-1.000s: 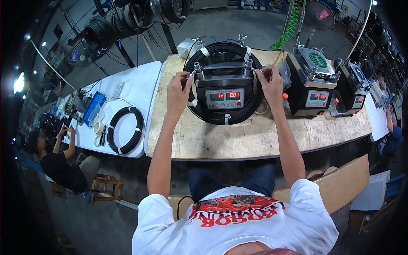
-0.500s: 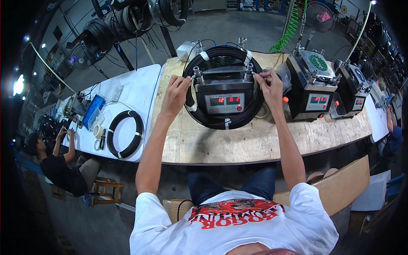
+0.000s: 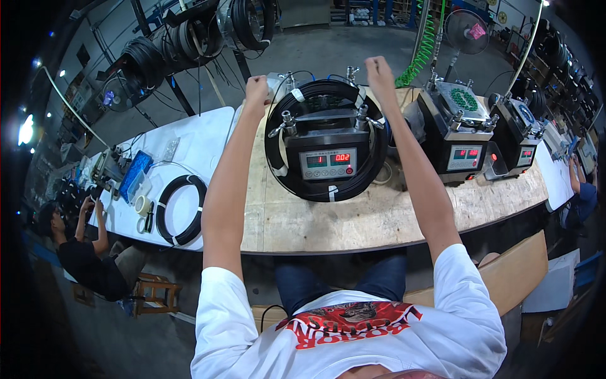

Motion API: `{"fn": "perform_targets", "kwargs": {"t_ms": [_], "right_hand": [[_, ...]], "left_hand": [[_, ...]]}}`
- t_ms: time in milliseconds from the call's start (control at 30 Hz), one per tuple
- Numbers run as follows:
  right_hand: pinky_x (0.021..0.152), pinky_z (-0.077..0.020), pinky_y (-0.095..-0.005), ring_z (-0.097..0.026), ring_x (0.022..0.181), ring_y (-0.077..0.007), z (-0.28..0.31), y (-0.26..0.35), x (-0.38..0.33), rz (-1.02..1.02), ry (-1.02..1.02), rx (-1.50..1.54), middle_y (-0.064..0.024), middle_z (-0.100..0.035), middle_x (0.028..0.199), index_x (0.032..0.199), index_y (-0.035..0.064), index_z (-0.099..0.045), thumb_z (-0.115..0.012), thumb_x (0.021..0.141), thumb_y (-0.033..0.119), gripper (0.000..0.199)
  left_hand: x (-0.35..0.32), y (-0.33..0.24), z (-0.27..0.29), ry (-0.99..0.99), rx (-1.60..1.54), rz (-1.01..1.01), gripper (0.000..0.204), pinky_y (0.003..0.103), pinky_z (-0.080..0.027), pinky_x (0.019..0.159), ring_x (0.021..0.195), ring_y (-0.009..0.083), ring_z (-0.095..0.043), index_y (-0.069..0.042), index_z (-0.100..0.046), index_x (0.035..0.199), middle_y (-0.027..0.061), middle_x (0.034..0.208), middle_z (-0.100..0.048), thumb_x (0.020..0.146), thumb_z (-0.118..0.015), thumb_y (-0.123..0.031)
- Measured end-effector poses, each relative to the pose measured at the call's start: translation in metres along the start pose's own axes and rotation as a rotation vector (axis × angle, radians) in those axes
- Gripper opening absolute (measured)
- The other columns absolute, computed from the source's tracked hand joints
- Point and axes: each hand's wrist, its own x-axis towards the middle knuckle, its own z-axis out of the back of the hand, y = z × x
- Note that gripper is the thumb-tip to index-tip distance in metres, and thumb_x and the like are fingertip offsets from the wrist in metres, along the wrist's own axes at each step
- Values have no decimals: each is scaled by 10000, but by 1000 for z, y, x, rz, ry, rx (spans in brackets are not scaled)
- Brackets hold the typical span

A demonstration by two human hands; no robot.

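Observation:
A black desktop machine (image 3: 322,142) with a lit red display and front buttons stands before me. Around it rests a black cable coil (image 3: 341,192) bound with white tape. Metal swing clamps sit at its corners: a front left clamp (image 3: 287,122), a front right clamp (image 3: 361,116), a rear left clamp (image 3: 288,81) and a rear right clamp (image 3: 351,75). My left hand (image 3: 256,93), fingers curled, is raised just left of the rear left clamp. My right hand (image 3: 380,74), also curled, is right of the rear right one. Neither visibly touches a clamp, and nothing shows in them.
Two similar machines, a nearer one (image 3: 464,129) and a farther one (image 3: 519,136), stand right on the wooden table (image 3: 303,230). A white table (image 3: 211,136) at left bears another cable coil (image 3: 180,239), tape and cutters. A seated person (image 3: 95,259) works there. A green coiled hose (image 3: 421,54) hangs behind.
Both hands have left the front clamps and reached farther away, up beside the rear ones. The front clamp handles now show free of my fingers. The display reading has changed.

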Motion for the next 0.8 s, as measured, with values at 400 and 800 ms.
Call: {"fn": "perform_targets", "kwargs": {"t_ms": [400, 800], "right_hand": [[989, -416, -425, -577, 1116, -434, -40, -24, 2, -316, 337, 78, -286, -628, 1117, 1166, -27, -548, -313, 1028, 559, 646], [1022, -398, -417, -552, 1196, -423, -40, -24, 3, -303, 385, 46, -263, -625, 1194, 1224, 24, -573, -343, 1014, 576, 633]], "left_hand": [[8, 26, -25, -5, 322, -259, 632, 445, -422, 1013, 1162, 438, -582, 76, -516, 1266, 304, 1213, -612, 989, -453, -488], [-7, 15, -22, 188, 269, -371, 427, 376, -430, 943, 1047, 327, -610, 18, -563, 1214, 226, 1082, -653, 988, -454, -327]]}}
